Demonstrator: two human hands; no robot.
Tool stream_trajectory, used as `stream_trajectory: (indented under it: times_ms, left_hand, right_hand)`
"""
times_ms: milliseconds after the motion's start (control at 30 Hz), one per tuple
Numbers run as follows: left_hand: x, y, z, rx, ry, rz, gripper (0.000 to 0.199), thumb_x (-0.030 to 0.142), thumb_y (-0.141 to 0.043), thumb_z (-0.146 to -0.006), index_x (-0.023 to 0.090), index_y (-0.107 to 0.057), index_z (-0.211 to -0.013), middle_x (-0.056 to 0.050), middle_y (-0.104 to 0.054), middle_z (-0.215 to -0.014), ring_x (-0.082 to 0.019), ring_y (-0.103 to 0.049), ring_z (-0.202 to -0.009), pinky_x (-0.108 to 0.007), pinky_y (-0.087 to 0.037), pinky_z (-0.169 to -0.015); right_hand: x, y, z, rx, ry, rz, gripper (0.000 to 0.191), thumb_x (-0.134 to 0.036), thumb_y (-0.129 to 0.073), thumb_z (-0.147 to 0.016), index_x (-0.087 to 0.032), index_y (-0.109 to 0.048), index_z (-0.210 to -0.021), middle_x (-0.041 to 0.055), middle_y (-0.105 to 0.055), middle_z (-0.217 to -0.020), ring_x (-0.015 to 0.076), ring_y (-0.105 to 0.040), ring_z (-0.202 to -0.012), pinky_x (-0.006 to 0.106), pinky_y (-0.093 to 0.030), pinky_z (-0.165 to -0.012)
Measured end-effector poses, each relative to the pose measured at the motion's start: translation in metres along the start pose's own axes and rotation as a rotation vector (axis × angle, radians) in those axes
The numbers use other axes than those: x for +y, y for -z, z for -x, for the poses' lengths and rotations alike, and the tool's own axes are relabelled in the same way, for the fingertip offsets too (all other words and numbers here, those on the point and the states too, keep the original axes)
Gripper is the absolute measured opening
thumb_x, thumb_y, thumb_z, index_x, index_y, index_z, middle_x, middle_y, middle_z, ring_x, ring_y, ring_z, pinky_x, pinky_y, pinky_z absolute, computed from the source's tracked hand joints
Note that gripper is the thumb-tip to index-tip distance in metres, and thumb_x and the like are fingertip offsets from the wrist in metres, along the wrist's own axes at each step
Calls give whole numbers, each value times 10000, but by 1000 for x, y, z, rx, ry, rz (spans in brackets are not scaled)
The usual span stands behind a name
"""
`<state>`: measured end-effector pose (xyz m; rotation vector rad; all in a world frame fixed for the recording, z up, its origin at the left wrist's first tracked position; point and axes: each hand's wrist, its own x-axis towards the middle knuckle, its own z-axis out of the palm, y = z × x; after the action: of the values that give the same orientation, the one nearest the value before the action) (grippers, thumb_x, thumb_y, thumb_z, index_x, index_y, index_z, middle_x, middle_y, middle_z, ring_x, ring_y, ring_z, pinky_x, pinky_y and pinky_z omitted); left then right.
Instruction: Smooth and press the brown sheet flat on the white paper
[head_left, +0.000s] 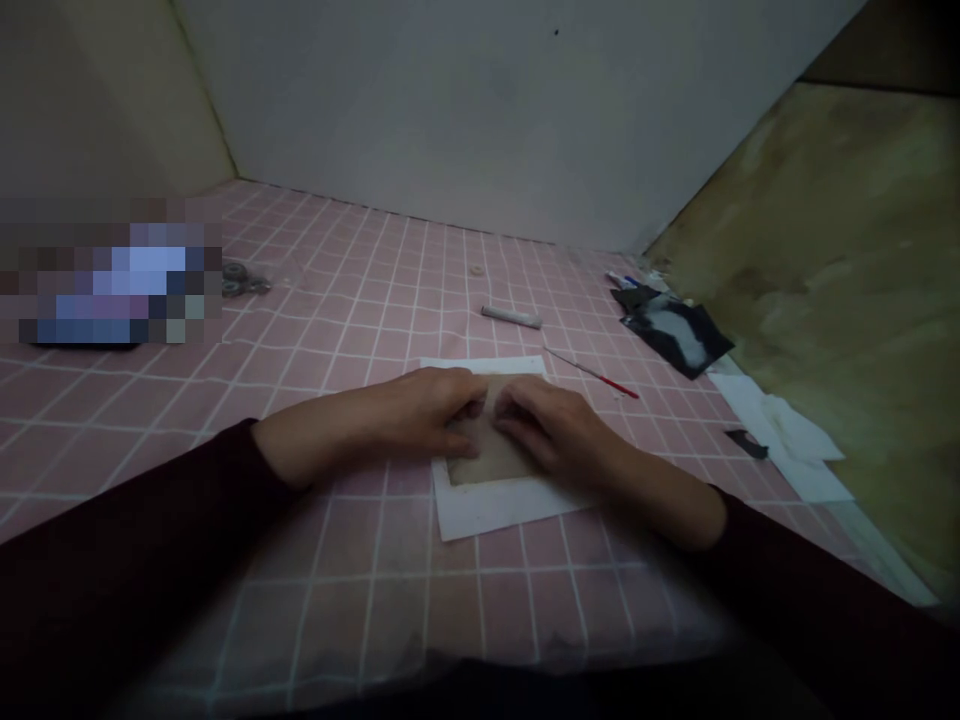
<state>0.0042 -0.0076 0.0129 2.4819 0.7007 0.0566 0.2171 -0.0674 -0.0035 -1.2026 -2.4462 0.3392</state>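
Note:
A brown sheet (487, 462) lies on a larger white sheet (457, 515) near the middle of the pink checked cloth. My left hand (439, 405) rests over the left side of the brown sheet, thumb and fingers apart, nothing visible between them. From the right, my right hand (551, 420) reaches over the same sheet with its fingers curled and pressed together at the tips; anything they may hold is too small to make out. The two hands are close together but do not touch.
Beyond the sheets are a grey tube (511, 317) and a thin red-handled tool (619, 387). A black packet (679, 335), white papers (799, 430) and a dark scrap (747, 443) lie at the right. Metal objects (244, 280) and a blurred bright screen (120, 290) are at the left.

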Motion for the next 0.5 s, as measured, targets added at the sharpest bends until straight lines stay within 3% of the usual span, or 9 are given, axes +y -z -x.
stream_trajectory:
  times_ms: [133,333,500]
  left_hand:
    - [-2,-1,-1,-7,-1,4,270,352,-635,-703,190,-483,-857,11,-544,-814,-108,-468,-666,-239,-320,-591]
    - [-2,-1,-1,8,-9,-5,245,345,-618,-719,194,-500,-872,15,-545,-811,-111,-483,-690,-236,-331,-602]
    - [-4,-2,-1,-5,5,-11,282,363,-637,-695,194,-483,-861,22,-535,-786,-105,-468,-658,-234,-317,-573]
  right_hand:
    - [6,7,10,-2,-88,49,74,-120,-503,-874,-181,-541,-852,39,-568,-839,156,-528,-776,280,-417,-705]
    - [-5,-1,1,-13,37,11,192,-163,-414,-929,-187,-587,-1009,83,-573,-954,176,-548,-868,310,-447,-767]
    - [8,9,8,19,-92,51,71,-109,-514,-861,-176,-539,-865,26,-568,-806,143,-526,-739,262,-419,-685]
